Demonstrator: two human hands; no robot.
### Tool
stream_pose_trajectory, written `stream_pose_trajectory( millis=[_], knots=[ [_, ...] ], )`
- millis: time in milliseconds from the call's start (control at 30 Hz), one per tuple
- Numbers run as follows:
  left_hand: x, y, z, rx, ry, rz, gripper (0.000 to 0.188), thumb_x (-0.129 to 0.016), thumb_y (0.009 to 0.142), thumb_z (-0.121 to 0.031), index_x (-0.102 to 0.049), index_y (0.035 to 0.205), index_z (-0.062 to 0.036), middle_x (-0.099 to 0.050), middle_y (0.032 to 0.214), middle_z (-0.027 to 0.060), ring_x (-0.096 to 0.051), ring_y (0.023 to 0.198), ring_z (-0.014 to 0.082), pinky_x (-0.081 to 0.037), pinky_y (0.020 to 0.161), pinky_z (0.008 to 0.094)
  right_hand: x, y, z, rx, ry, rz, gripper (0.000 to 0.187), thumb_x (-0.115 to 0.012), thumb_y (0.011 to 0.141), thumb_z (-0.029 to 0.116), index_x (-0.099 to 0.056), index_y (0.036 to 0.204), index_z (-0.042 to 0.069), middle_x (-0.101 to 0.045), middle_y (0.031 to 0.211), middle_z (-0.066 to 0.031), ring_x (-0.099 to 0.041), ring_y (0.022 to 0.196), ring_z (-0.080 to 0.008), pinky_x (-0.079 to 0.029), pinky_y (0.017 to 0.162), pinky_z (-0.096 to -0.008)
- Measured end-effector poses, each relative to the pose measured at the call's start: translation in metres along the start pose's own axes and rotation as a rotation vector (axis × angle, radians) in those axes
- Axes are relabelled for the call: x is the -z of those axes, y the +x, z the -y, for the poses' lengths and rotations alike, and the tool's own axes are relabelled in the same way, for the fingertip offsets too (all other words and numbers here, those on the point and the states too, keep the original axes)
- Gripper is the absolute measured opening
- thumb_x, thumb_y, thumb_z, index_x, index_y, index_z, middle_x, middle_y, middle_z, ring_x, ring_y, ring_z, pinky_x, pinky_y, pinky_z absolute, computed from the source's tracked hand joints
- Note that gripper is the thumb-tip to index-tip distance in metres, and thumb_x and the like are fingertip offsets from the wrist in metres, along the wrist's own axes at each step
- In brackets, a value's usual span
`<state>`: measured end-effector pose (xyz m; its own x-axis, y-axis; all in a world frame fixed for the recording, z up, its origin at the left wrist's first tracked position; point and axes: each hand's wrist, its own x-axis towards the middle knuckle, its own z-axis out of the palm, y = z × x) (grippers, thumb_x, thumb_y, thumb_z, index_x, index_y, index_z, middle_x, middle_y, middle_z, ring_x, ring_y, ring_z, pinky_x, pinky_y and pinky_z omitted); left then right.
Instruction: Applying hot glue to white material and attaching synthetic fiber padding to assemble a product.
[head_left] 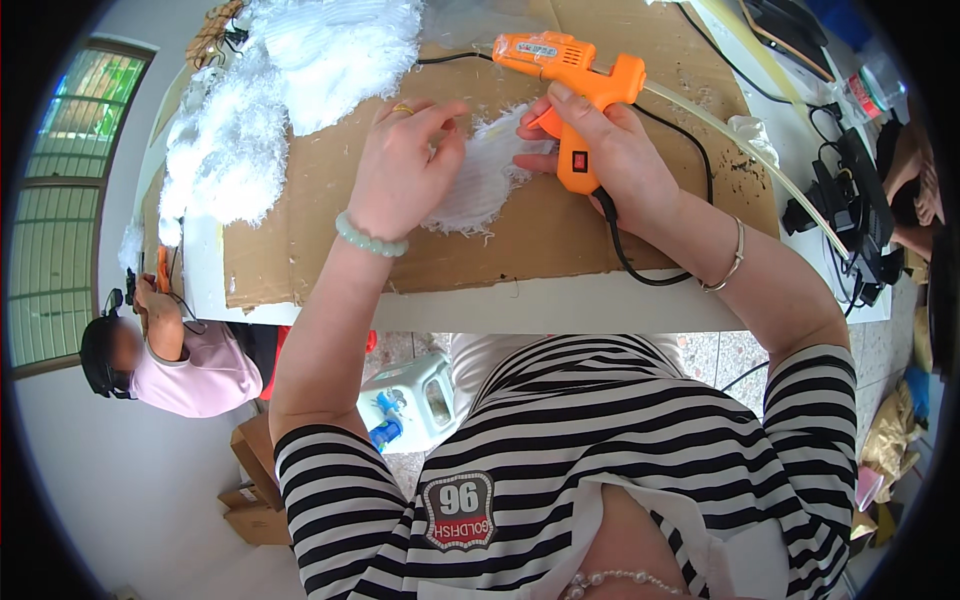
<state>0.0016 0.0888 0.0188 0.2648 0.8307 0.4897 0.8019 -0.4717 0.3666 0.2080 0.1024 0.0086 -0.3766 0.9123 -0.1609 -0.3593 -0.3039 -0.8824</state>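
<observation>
An orange hot glue gun (578, 160) is in the grip of my right hand (630, 160), its nozzle pointing left and its body above the cardboard. A long translucent glue stick (745, 150) runs out of its back end, and a black cord leaves the handle's base. Just left of it, my left hand (400, 165) hovers with bent fingers, thumb and forefinger apart and nothing visible between them. Between the two hands a white fluffy fabric piece (478, 190) with a ribbed surface lies on the cardboard sheet (300, 240); my left hand partly covers it.
White fluffy material (330, 60) is heaped at the far left. Black cables and devices (850, 210) crowd the right edge near a plastic bottle (875, 90). A person in pink (200, 370) works at the left. Below the table stands a pale plastic stool (430, 400).
</observation>
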Motion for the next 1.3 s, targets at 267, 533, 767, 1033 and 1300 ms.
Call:
stream_pose_trajectory(
  millis=[267,533,767,1033,1300],
  knots=[
    [-0.016,0.018,0.006,0.155,-0.073,0.165,0.013,-0.058,0.077,-0.01,-0.069,0.075,-0.0047,-0.065,0.075,0.0112,-0.061,0.078,0.0276,-0.045,0.084,0.0373,0.001,0.001,-0.001,0.014,0.022,0.01,0.031,-0.048,0.097,0.03,-0.054,0.105,0.0,-0.06,0.097,-0.0085,-0.061,0.092,-0.0182,-0.055,0.082,-0.0368],
    [-0.009,0.021,0.009,0.249,-0.169,0.311,0.009,-0.061,0.079,-0.004,-0.067,0.084,-0.0027,-0.063,0.078,0.0093,-0.06,0.078,0.0239,-0.046,0.074,0.0321,0.001,0.0,0.001,0.003,0.004,0.016,0.033,-0.048,0.097,0.032,-0.055,0.106,0.001,-0.06,0.097,-0.0069,-0.061,0.09,-0.0175,-0.055,0.081,-0.0348],
    [-0.009,0.005,-0.007,-0.297,0.19,0.12,0.014,-0.059,0.073,0.002,-0.066,0.081,-0.006,-0.061,0.082,0.0058,-0.056,0.089,0.0259,-0.044,0.079,0.0396,0.001,0.002,-0.001,0.022,0.02,0.027,0.031,-0.048,0.098,0.03,-0.055,0.106,0.001,-0.06,0.095,-0.006,-0.06,0.09,-0.0153,-0.056,0.081,-0.0346],
    [0.0,0.002,-0.006,-0.221,0.058,0.092,0.016,-0.059,0.07,0.001,-0.065,0.083,-0.0062,-0.062,0.082,0.0074,-0.057,0.085,0.0279,-0.044,0.08,0.0388,0.002,-0.001,0.012,-0.011,-0.002,-0.033,0.032,-0.05,0.096,0.035,-0.056,0.102,0.004,-0.061,0.097,-0.0081,-0.066,0.086,-0.024,-0.053,0.069,-0.0294],
    [-0.011,0.007,-0.005,-0.039,-0.041,0.052,0.024,-0.055,0.068,0.001,-0.066,0.088,-0.0047,-0.063,0.081,0.0116,-0.058,0.081,0.0302,-0.044,0.083,0.0393,0.009,0.006,0.012,0.091,0.034,-0.083,0.029,-0.05,0.096,0.031,-0.054,0.103,0.003,-0.06,0.095,-0.0081,-0.062,0.09,-0.019,-0.057,0.074,-0.0343]
  ],
)
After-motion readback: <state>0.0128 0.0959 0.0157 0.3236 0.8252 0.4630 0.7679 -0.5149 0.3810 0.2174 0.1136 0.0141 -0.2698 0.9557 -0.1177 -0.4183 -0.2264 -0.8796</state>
